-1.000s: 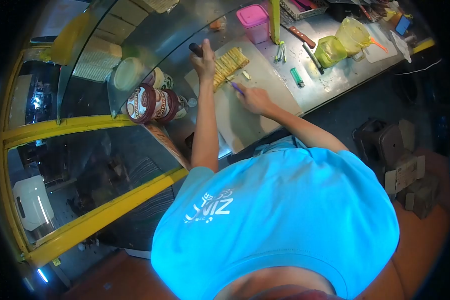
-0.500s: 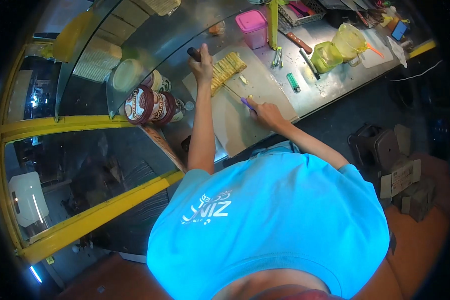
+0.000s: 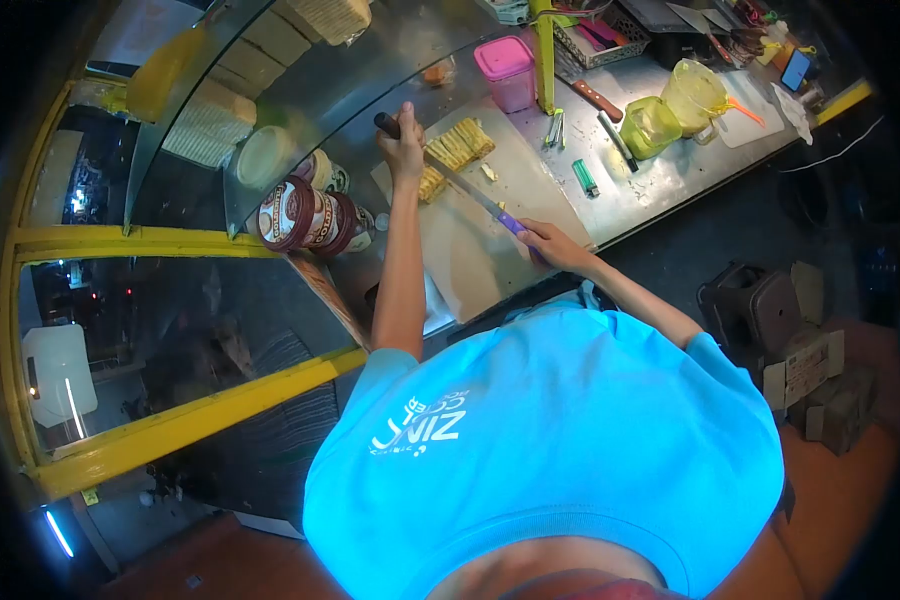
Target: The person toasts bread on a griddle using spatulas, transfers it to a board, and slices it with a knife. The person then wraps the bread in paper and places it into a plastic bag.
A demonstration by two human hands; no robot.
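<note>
On the brown paper sheet (image 3: 537, 190) lies a golden-yellow, ridged, toasted bread-like food (image 3: 462, 146), with small crumbs beside it. My right hand (image 3: 558, 246) is closed around the purple handle of a knife (image 3: 478, 196). Its blade runs diagonally over the lower-left part of the food, its tip close to my left hand. At the food's left end, my left hand (image 3: 404, 156) is closed round a black-handled tool (image 3: 386, 125); the working end is hidden from me.
Large brown-lidded jars (image 3: 315, 218) stand left of the paper. Beyond it is a pink container (image 3: 507, 73). A green lighter (image 3: 585, 178), a wooden-handled tool (image 3: 597, 99) and a green tub (image 3: 653, 127) sit to the right. A glass panel with yellow framing (image 3: 150, 243) borders the left.
The knife has turned and moved so more of its blade shows, now lying across the food. My right hand has shifted slightly down and right. My left hand keeps its grip.
</note>
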